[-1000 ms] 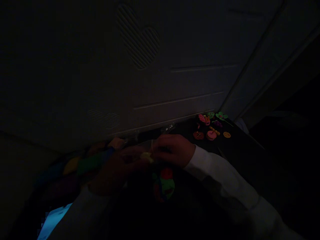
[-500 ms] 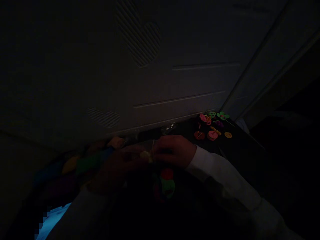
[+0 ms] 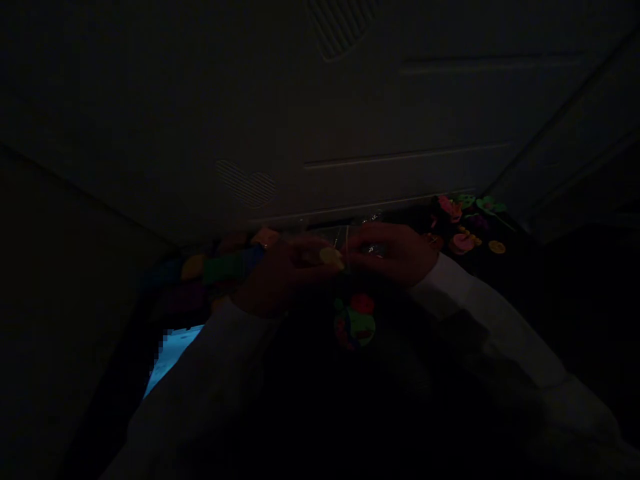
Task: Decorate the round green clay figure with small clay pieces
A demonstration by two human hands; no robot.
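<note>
In very dim light, my left hand [image 3: 273,277] is closed on a small clear plastic bag [image 3: 341,237], its fingers by a pale yellow lump [image 3: 330,257]. Whether the lump is inside the bag or in front of it I cannot tell. My right hand [image 3: 400,252] pinches the bag's right end, where a thin pale line runs upright. On the dark table just below both hands lies a lumpy red, green and blue piece [image 3: 361,323] that looks like modelling clay.
Coloured soft packs, among them a green one [image 3: 223,268], lie at the left. A lit blue screen [image 3: 175,350] is near my left sleeve. Small coloured figures, including a pink round one [image 3: 464,242] and a yellow disc [image 3: 497,247], sit back right. A white panel [image 3: 400,120] with ridges rises behind.
My view has tilted and turned, so the whole scene sits higher and further right. Both hands keep hold of the bag, with small finger shifts around the yellow lump.
</note>
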